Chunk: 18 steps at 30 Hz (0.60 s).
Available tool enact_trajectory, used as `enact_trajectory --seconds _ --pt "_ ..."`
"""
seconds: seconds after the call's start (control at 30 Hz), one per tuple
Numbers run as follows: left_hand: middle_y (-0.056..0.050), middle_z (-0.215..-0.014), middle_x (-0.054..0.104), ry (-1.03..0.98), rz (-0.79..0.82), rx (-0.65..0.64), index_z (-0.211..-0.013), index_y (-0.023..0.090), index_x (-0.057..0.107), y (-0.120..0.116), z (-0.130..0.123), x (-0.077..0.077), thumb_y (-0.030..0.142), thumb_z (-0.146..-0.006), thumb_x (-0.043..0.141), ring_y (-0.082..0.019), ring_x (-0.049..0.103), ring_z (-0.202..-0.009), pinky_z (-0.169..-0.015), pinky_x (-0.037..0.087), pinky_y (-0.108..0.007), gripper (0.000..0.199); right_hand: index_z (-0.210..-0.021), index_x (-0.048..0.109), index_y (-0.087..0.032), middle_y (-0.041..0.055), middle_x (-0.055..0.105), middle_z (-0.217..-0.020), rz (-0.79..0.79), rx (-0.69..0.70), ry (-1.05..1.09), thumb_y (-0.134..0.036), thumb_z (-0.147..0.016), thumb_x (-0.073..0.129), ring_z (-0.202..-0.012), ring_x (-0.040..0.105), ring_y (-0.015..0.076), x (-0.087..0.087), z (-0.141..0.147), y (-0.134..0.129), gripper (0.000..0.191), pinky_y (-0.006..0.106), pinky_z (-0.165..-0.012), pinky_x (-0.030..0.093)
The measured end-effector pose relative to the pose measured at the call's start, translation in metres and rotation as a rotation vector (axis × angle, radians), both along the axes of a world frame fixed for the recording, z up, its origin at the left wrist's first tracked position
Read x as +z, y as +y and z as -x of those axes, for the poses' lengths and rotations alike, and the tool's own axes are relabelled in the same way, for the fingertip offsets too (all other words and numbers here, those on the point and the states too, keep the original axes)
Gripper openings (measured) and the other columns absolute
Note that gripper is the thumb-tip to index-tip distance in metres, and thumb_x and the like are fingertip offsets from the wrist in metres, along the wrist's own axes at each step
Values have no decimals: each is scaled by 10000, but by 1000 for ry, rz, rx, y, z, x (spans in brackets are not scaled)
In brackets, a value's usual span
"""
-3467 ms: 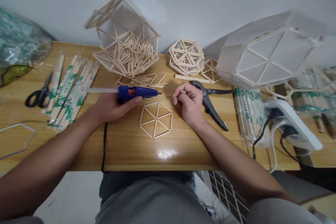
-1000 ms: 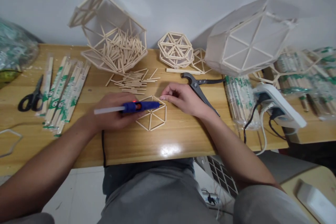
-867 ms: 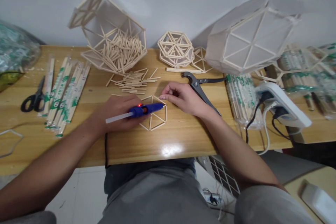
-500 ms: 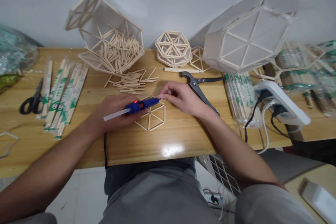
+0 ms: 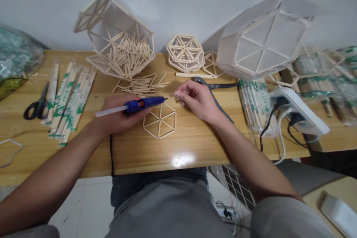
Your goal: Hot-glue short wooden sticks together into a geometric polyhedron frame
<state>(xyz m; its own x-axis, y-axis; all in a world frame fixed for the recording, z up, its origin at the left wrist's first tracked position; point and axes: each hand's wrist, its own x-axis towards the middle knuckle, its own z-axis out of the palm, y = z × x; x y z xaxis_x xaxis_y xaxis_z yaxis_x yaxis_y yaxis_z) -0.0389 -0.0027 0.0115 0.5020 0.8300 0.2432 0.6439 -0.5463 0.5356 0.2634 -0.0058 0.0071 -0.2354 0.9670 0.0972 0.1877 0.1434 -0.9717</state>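
Stick hexagon (image 5: 160,119) lies flat on the table (image 5: 134,156); glue gun (image 5: 145,104), wrapped in the left hand (image 5: 118,114), has withdrawn from its far-right corner, suggesting gluing there has paused. Right hand (image 5: 196,100), half-open, appears empty.

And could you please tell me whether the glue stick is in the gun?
Partly in: the stick juts from the back of the gun.

Blue glue gun (image 5: 146,103) pointing right, spoked stick hexagon (image 5: 160,119) lying flat
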Motion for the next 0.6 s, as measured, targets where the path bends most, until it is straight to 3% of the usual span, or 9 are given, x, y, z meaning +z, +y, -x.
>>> enact_trajectory --seconds 0.13,0.27,0.47,0.6 --pt "-10 -800 749 -41 -54 175 -926 275 715 -3 4 0 643 -1023 685 -233 744 -788 -751 575 -361 382 -937 695 -229 6 771 -796 31 -22 129 -709 -962 825 -641 646 124 -2 2 0 498 263 -588 499" --pt "-19 -864 797 -42 -70 249 -1022 271 764 -4 5 0 626 -1024 689 -272 796 -916 -853 631 -381 362 -995 698 -237 37 832 -901 61 -48 189 -673 -929 878 -778 773 166 -6 4 0 477 273 -623 587" --pt "-16 -825 769 -29 11 103 -909 287 736 12 9 0 695 -1005 669 -251 765 -792 -751 619 -376 424 -1106 729 -247 61 877 -1028 70 -100 184 -663 -942 866 -929 834 204 -8 7 -3 468 307 -714 660" --pt "-16 -810 766 -27 42 47 -899 306 721 16 17 4 732 -982 682 -245 737 -746 -685 598 -387 436 -1046 814 -235 67 879 -1010 -16 -87 51 -618 -943 884 -822 791 200 -10 6 -7 403 346 -736 646"
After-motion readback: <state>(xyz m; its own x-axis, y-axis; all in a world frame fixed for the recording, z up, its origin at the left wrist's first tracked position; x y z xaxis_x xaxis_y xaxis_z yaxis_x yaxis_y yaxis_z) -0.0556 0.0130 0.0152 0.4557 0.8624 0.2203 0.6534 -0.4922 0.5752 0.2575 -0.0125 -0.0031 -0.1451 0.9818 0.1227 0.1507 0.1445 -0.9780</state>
